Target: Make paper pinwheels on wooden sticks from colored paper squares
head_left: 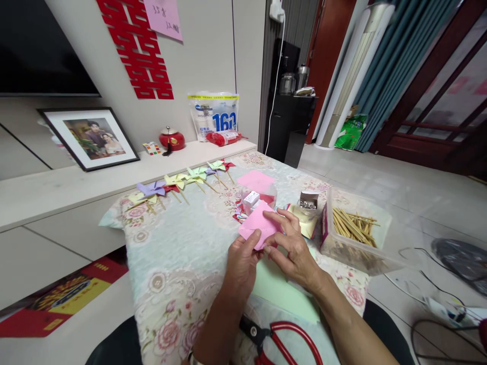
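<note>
Along your table's far-left edge lie at least seven pastel and red paper pinwheels (175, 181); bare pale floral tablecloth (175, 248) leaves you room beside them. Your left hand (243, 256) and right hand (292, 248) pinch one flat, squarish, plain pink paper sheet (262, 222) above mid-table. One red-handled pair of scissors (262, 335) lies nearest you; one clear plastic box (352, 257) sits at the right edge.

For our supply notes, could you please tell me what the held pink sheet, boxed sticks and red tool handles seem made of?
Pink sheet: probably matte paper, thin with straight edges.
Sticks: likely dull bamboo or wood; tan, slender.
Red handles: perhaps smooth plastic, evenly coloured.
</note>
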### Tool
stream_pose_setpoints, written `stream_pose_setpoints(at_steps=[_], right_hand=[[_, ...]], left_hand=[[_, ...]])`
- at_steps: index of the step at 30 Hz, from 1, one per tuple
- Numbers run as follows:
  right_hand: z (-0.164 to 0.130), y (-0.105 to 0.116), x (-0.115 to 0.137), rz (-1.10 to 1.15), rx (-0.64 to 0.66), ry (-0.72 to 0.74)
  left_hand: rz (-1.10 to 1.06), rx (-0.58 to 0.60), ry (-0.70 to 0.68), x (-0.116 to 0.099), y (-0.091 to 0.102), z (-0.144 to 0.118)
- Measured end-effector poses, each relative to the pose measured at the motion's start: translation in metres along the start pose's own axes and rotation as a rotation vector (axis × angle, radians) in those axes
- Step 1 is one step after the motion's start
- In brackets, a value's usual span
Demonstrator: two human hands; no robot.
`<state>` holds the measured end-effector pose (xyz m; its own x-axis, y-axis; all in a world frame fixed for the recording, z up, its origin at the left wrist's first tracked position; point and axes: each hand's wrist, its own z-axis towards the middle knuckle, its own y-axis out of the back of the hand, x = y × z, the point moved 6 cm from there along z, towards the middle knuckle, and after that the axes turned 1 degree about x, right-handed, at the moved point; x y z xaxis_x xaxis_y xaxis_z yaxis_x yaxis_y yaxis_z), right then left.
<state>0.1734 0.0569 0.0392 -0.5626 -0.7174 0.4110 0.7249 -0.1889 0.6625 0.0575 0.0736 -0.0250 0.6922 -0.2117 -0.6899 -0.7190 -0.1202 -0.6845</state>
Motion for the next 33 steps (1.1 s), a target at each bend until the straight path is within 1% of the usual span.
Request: stream_pose_setpoints(at_steps=[3,8,12,18,25,33], right_hand=[[0.000,0.001,0.000,0.003,-0.033,-0.024],[0.001,0.004,-0.005,0.015,-0.089,-0.123],[0.001,0.003,-0.009,0.039,-0.091,-0.183],[0.001,0.003,-0.012,0.054,-0.074,-0.216],[0.001,0.003,-0.014,0.053,-0.073,-0.255],[0.000,0.003,-0.017,0.076,-0.081,-0.307]], left_hand=[[-0.036,0.020,-0.041,0.000,-0.001,0.002],[-0.051,0.006,-0.078,0.000,-0.002,0.003],[-0.015,0.007,-0.073,0.001,-0.004,0.000],[0.035,-0.008,-0.051,0.002,-0.005,-0.002],[0.088,-0.021,-0.075,0.000,-0.007,-0.003],[0.073,-0.003,-0.087,-0.001,-0.011,-0.005]])
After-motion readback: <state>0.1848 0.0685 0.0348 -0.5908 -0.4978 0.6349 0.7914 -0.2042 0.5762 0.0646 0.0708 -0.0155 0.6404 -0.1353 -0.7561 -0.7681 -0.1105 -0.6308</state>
